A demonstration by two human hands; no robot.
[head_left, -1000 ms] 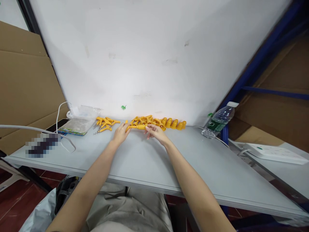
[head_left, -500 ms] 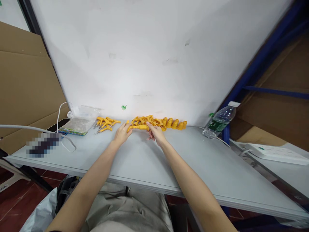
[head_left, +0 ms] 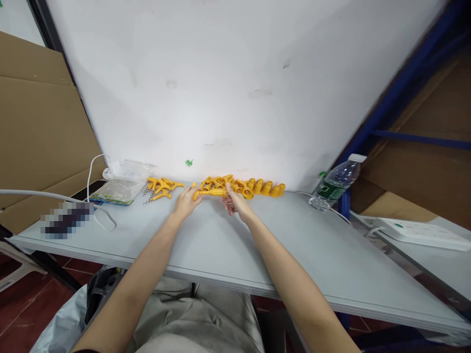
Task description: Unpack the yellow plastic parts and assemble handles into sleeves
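Observation:
A slim yellow plastic piece [head_left: 215,193] with a ribbed shaft and a crosswise handle lies level between my two hands, just above the table. My left hand [head_left: 186,202] has its fingers closed around the handle end. The thumb and fingers of my right hand [head_left: 236,201] close on the other end, which they partly hide. Just behind are several yellow pieces with handles and round openings [head_left: 228,180]. To their right stands a row of yellow cup-shaped parts [head_left: 268,188]. Left of my hands, several yellow T-shaped handles [head_left: 161,185] lie piled with twisted metal parts.
A clear plastic bag [head_left: 125,184], white cables and a blurred-out dark object [head_left: 68,220] occupy the left of the grey table [head_left: 221,245]. A water bottle [head_left: 333,184] leans at the right, beside a blue frame. A white power strip [head_left: 423,233] lies further right. Behind stands a white panel.
My right hand's fingers have shifted slightly at the right end of the yellow piece. My left hand keeps its hold, and the surrounding things stay where they were.

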